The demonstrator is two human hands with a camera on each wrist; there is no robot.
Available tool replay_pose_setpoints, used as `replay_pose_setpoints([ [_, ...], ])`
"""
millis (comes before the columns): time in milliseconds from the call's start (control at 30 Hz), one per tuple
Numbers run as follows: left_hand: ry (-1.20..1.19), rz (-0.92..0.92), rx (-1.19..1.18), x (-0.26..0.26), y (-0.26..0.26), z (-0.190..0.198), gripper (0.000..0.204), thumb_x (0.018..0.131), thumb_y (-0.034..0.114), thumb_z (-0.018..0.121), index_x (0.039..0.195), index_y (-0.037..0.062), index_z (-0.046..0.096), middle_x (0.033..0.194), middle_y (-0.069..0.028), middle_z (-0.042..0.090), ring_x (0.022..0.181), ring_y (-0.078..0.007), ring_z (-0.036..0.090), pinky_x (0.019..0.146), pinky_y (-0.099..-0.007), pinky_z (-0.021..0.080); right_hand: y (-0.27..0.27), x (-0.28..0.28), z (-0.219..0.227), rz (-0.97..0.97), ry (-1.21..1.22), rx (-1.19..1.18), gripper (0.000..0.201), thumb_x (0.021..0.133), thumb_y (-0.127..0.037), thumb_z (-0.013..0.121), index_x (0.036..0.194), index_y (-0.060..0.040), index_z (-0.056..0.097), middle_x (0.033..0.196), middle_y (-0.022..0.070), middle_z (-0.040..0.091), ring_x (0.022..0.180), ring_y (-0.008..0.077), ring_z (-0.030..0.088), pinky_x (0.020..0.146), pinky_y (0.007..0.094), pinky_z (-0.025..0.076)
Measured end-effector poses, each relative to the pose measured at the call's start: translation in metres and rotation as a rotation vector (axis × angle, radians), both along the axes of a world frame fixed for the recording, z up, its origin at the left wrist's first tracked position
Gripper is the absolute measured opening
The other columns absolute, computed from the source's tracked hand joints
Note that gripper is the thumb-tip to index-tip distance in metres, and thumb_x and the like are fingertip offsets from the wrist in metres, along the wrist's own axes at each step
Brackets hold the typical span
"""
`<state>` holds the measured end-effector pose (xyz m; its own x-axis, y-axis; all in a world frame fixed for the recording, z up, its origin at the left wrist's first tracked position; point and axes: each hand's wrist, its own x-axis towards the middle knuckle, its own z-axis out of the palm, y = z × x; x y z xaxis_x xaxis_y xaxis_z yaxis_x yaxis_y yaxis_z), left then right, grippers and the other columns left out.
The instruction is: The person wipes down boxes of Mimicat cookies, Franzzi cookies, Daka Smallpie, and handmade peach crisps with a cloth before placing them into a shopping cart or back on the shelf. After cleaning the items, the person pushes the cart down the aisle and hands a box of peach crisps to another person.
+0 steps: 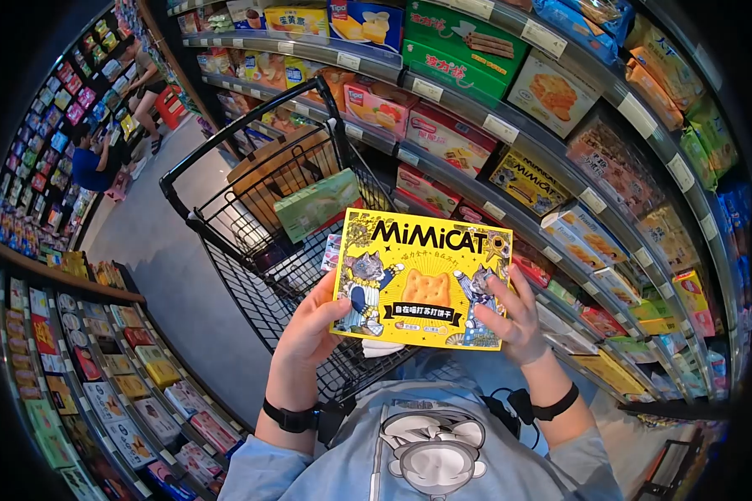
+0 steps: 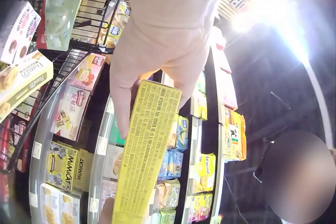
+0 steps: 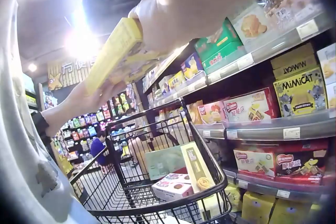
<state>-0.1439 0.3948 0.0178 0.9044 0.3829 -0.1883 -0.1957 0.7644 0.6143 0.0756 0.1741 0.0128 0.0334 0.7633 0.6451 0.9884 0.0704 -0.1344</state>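
Over the shopping cart (image 1: 251, 242) I am holding the yellow biscuit box (image 1: 422, 280) upright, left hand (image 1: 309, 330) and right hand (image 1: 514, 321) clamped on its side edges, keeping it level to avoid dropping it.

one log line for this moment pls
left hand: grips yellow MiMiCAT box left edge | right hand: grips right edge | box: held face up over shopping cart | cart: holds several boxes
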Motion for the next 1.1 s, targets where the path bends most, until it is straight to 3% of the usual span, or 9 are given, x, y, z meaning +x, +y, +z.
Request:
replay_pose_setpoints([
  [133, -0.054, -0.026, 0.017, 0.013, -0.003, -0.008, 0.07, 0.082, 0.008, 0.064, 0.141, -0.0008, 0.029, 0.126, -0.0127, 0.055, 0.108, -0.0176, 0.06, 0.092, -0.0328, 0.05, 0.001, 0.017, -0.004, -0.053, 0.173, -0.027, 0.051, 0.075, 0.0, 0.069, 0.121, -0.0162, 0.055, 0.137, 0.0135, 0.043, 0.128, 0.0376, 0.041, 0.103, 0.0446, 0.04],
  [167, -0.027, -0.011, 0.054, 0.016, -0.004, -0.009, 0.07, 0.081, 0.005, 0.063, 0.142, -0.001, 0.028, 0.128, -0.013, 0.054, 0.111, -0.018, 0.058, 0.094, -0.0331, 0.048, -0.002, 0.027, -0.007, -0.05, 0.221, -0.051, 0.056, 0.075, 0.011, 0.058, 0.126, -0.0089, 0.051, 0.14, 0.0158, 0.039, 0.13, 0.0381, 0.038, 0.107, 0.045, 0.035],
  [300, 0.065, -0.025, 0.328, 0.026, -0.017, -0.005, 0.073, 0.077, -0.005, 0.061, 0.141, -0.004, 0.028, 0.134, -0.0124, 0.046, 0.123, -0.0192, 0.046, 0.104, -0.0335, 0.035, -0.008, 0.049, 0.016, -0.071, 0.503, -0.073, 0.058, 0.075, 0.008, 0.048, 0.132, -0.0022, 0.043, 0.142, 0.0179, 0.036, 0.134, 0.0371, 0.031, 0.11, 0.0444, 0.027],
  [467, 0.07, -0.257, 0.475, 0.054, -0.032, -0.001, 0.074, 0.075, -0.009, 0.062, 0.14, -0.006, 0.028, 0.132, -0.0115, 0.047, 0.123, -0.0169, 0.045, 0.103, -0.0318, 0.035, -0.004, 0.076, 0.041, 0.159, 0.643, -0.514, 0.069, 0.078, -0.024, 0.073, 0.137, -0.0107, 0.039, 0.127, 0.0147, 0.051, 0.12, 0.0325, 0.048, 0.102, 0.0445, 0.036],
  [533, 0.069, -0.272, 0.483, 0.072, -0.034, -0.011, 0.069, 0.076, -0.007, 0.064, 0.138, -0.0034, 0.033, 0.13, -0.0106, 0.049, 0.121, -0.0172, 0.046, 0.102, -0.0322, 0.036, -0.008, 0.089, 0.03, 0.128, 0.694, -0.484, 0.061, 0.077, -0.018, 0.071, 0.131, -0.0113, 0.043, 0.113, 0.0121, 0.057, 0.108, 0.0329, 0.054, 0.096, 0.0434, 0.04],
  [667, 0.328, -0.092, 1.469, 0.126, -0.038, -0.018, 0.065, 0.078, 0.0, 0.067, 0.136, 0.0059, 0.04, 0.137, -0.0139, 0.043, 0.128, -0.0262, 0.04, 0.102, -0.0366, 0.036, -0.013, 0.12, 0.015, 0.026, 0.472, -0.436, 0.051, 0.072, -0.01, 0.068, 0.118, -0.0093, 0.048, 0.106, 0.0124, 0.055, 0.104, 0.0302, 0.053, 0.09, 0.0422, 0.039],
  [767, 0.364, -0.104, 1.153, 0.169, -0.047, -0.043, 0.075, 0.078, 0.004, 0.068, 0.143, 0.008, 0.03, 0.14, -0.0141, 0.038, 0.129, -0.0257, 0.038, 0.105, -0.0361, 0.033, -0.014, 0.153, -0.016, -0.273, 0.29, -0.354, 0.054, 0.069, -0.008, 0.067, 0.12, -0.0072, 0.047, 0.109, 0.0116, 0.051, 0.104, 0.0301, 0.048, 0.094, 0.0444, 0.034],
  [900, 0.247, -0.164, 1.189, 0.244, -0.05, -0.071, 0.078, 0.078, 0.004, 0.066, 0.144, 0.0017, 0.025, 0.143, -0.0185, 0.035, 0.134, -0.0289, 0.033, 0.107, -0.0348, 0.031, -0.004, 0.198, -0.053, -0.447, 0.058, -0.272, 0.047, 0.075, -0.008, 0.061, 0.12, -0.0066, 0.049, 0.109, 0.0114, 0.052, 0.104, 0.03, 0.049, 0.095, 0.0452, 0.034],
  [1100, 0.248, -0.186, 1.125, 0.34, -0.034, -0.112, 0.085, 0.078, 0.004, 0.064, 0.146, 0.0006, 0.014, 0.141, -0.0224, 0.038, 0.133, -0.0296, 0.035, 0.108, -0.0335, 0.03, 0.009, 0.257, -0.096, -0.615, 0.033, -0.27, 0.045, 0.078, -0.01, 0.059, 0.122, -0.0075, 0.049, 0.109, 0.0115, 0.052, 0.104, 0.0299, 0.049, 0.096, 0.0455, 0.034],
])
